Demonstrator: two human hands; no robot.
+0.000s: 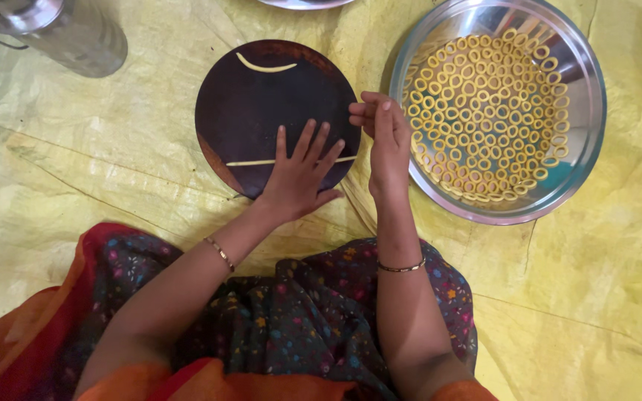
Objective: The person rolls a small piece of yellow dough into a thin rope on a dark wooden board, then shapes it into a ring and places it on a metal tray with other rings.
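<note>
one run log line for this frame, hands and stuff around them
left hand: flat on dough strip | right hand: raised, fingers together | board: round, dark | steel bowl: dough rings

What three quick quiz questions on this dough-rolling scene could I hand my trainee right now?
1. True or false: the left hand lies flat on a thin dough strand across the round dark board.
2. Where are the finished dough rings? A) on the board B) in the steel plate C) on the yellow sheet
3. What else lies on the board, near its far edge?

Key:
1. True.
2. B.
3. A short curved dough strand. The right hand hovers at the board's edge, between board and plate.
</note>
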